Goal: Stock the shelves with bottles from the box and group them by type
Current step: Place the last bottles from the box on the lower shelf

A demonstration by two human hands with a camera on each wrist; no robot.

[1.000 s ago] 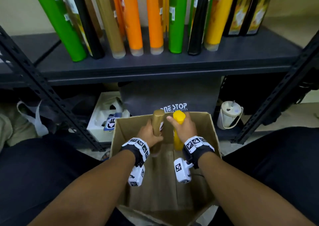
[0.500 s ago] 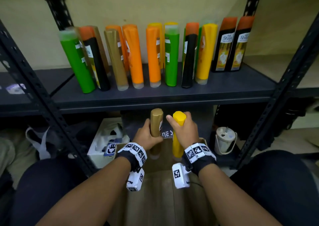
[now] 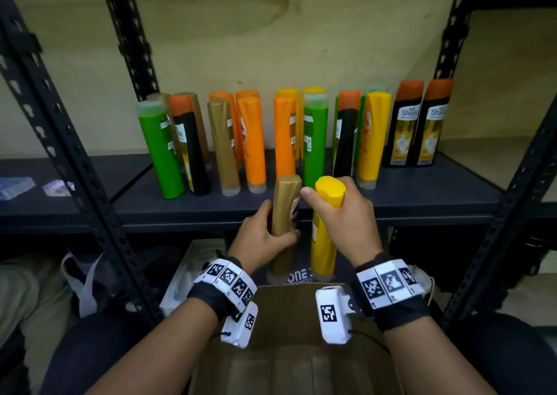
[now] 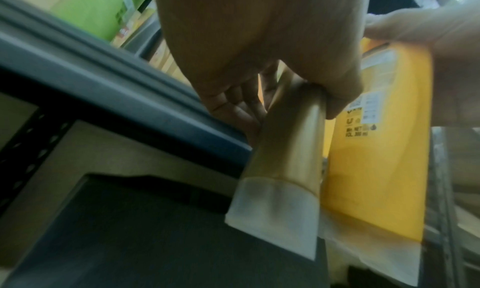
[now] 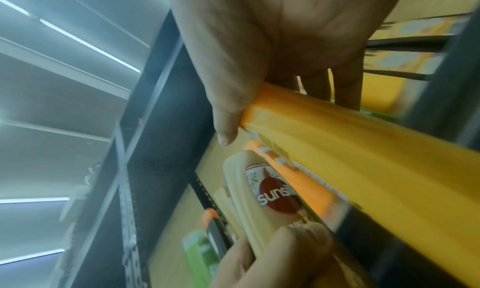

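My left hand [image 3: 265, 235] grips a gold bottle [image 3: 284, 204] around its middle, cap end down. Beside it my right hand [image 3: 340, 210] holds a yellow bottle [image 3: 324, 244] near its top. Both bottles hang upright just in front of the dark shelf [image 3: 422, 195], above the cardboard box [image 3: 271, 364]. In the left wrist view the gold bottle [image 4: 288, 154] and the yellow bottle [image 4: 376, 148] sit side by side. In the right wrist view the yellow bottle [image 5: 363, 169] lies under my palm, with the gold bottle [image 5: 262, 191] next to it.
A row of upright green, black, gold, orange and yellow bottles [image 3: 253, 141] stands on the shelf, with two black Shayla bottles [image 3: 419, 123] at the right. Perforated black uprights [image 3: 69, 153] frame the shelf. A white container [image 3: 180, 286] sits under it.
Both hands have risen with their bottles from inside the box to the front edge of the shelf. The head view has tilted up, so more of the shelf and wall shows.
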